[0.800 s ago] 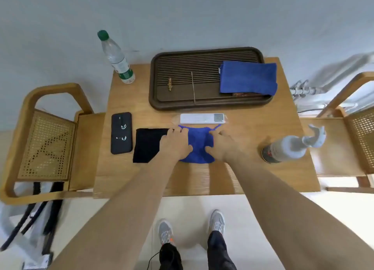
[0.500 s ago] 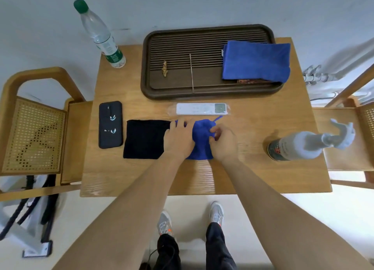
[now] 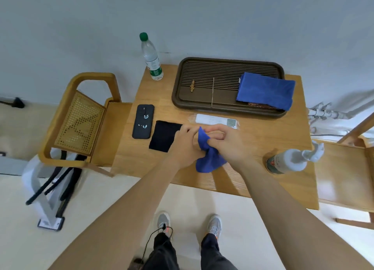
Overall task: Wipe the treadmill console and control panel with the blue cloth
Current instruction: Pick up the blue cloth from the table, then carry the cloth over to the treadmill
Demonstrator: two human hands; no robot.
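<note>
A small blue cloth (image 3: 208, 156) hangs bunched up above the wooden table (image 3: 263, 136), lifted clear of it. My right hand (image 3: 228, 144) grips its upper part, and my left hand (image 3: 186, 146) holds it from the left side; the two hands touch. Most of the cloth dangles below my fingers. No treadmill console is in view.
A black cloth (image 3: 164, 135) and a black phone (image 3: 142, 121) lie to the left. A white remote (image 3: 216, 120) lies behind my hands, and a brown tray (image 3: 202, 103) carries a folded blue towel (image 3: 265, 90). A water bottle (image 3: 151, 59) stands back left, a spray bottle (image 3: 291, 161) lies right. Chairs flank the table.
The blue cloth was flat on the table under both hands. Now both hands have gathered it and lifted it off the surface. The camera view has shifted to the left.
</note>
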